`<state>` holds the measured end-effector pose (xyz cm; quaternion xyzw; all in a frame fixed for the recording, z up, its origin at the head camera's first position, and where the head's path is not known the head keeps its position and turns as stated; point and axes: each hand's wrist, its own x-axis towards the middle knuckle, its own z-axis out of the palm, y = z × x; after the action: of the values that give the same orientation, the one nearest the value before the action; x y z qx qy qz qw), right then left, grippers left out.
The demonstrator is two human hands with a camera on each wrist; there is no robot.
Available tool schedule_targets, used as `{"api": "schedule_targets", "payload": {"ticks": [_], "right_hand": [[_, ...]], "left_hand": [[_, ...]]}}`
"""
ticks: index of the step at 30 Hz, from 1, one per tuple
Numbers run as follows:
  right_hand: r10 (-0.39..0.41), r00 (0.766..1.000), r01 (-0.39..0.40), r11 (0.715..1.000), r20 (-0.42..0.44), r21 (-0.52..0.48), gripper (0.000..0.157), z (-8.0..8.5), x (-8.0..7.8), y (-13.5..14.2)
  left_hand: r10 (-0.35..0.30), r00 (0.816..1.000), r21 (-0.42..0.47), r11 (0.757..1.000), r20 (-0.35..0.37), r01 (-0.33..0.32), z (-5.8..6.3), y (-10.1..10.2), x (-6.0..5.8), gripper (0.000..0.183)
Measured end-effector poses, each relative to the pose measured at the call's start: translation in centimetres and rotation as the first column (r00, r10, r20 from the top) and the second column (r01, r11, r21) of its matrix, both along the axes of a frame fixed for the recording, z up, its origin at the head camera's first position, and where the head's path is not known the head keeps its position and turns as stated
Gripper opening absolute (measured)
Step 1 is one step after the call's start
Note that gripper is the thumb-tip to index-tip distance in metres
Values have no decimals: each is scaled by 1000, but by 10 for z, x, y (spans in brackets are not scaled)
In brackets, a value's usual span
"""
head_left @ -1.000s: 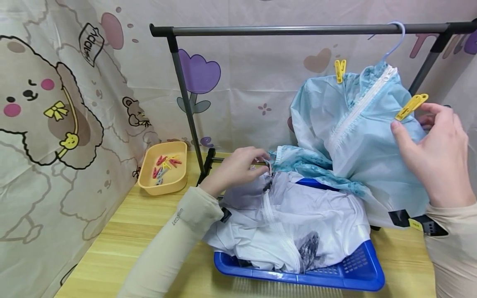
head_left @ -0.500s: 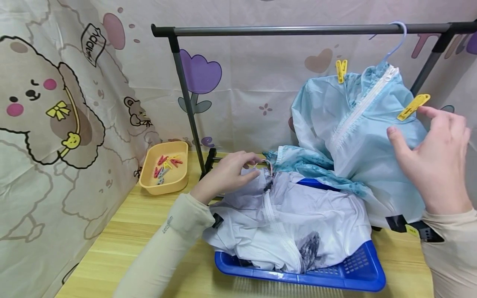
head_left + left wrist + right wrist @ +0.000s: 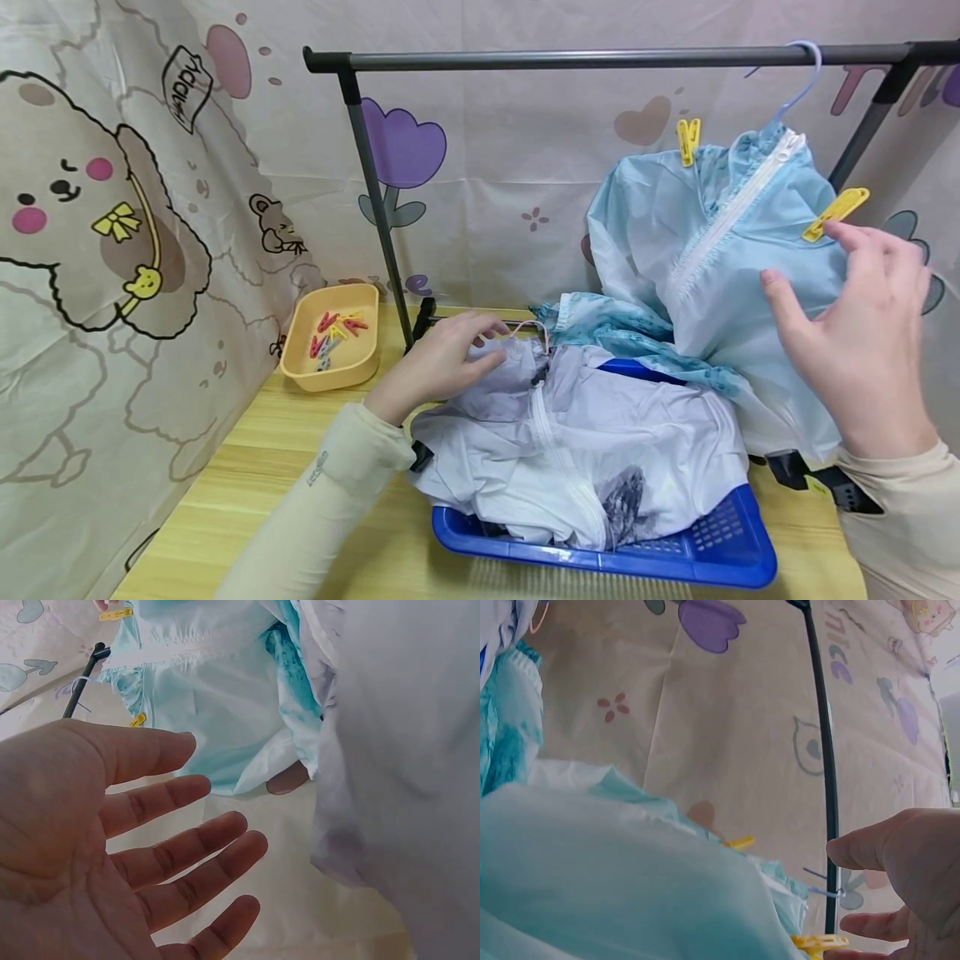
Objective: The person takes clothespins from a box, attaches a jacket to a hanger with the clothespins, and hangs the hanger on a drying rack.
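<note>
My right hand [image 3: 862, 333] is spread beside the light blue zip jacket [image 3: 750, 308], its index fingertip right at a yellow clothespin [image 3: 836, 215] on the jacket's shoulder. A second yellow clothespin [image 3: 687, 142] grips the other shoulder. The jacket hangs from the rail on a pale blue hanger [image 3: 806, 83]. Over the collar of a white and grey jacket [image 3: 592, 433] my left hand [image 3: 442, 358] hovers, fingers apart; the left wrist view shows its palm bare. A pink hanger hook [image 3: 536, 325] rises from that collar. Beneath the white jacket stands a blue basket [image 3: 600, 562].
A grey metal clothes rail [image 3: 562, 60] spans the back. On the wooden table [image 3: 277, 467] at left sits a yellow tray [image 3: 300, 382] with several small red, yellow and grey clothespins [image 3: 333, 333]. A printed cloth [image 3: 495, 225] hangs behind.
My left hand has drawn back left from the pink hook, its fingers loosening. My right hand has slipped down and left from behind the yellow clothespin, opening wider. Both jackets stay put.
</note>
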<state>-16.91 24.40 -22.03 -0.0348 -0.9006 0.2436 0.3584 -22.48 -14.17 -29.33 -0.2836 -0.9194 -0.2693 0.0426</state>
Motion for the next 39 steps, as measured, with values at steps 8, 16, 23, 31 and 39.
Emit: {"api": "schedule_targets", "payload": {"ticks": [8,16,23,31,39], "right_hand": [[124,992,-123,991,-11,44,69,-16,1,-13],[247,966,-252,965,76,66,68,-33,-2,-22],[311,941,-326,938,131,120,65,-52,-8,-30],[363,904,-400,905,227,146,58,-69,-12,-37],[387,843,-466,872,374,149,54,-84,-22,-41]], "left_hand": [[20,999,-8,1000,41,-20,-7,-7,6,34],[32,999,-29,999,36,-31,-17,-11,6,38],[44,998,-39,998,40,-42,-26,-16,7,43],[72,996,-49,996,47,-70,-32,-19,10,50],[72,996,-70,995,47,-68,-38,-21,10,54]]}}
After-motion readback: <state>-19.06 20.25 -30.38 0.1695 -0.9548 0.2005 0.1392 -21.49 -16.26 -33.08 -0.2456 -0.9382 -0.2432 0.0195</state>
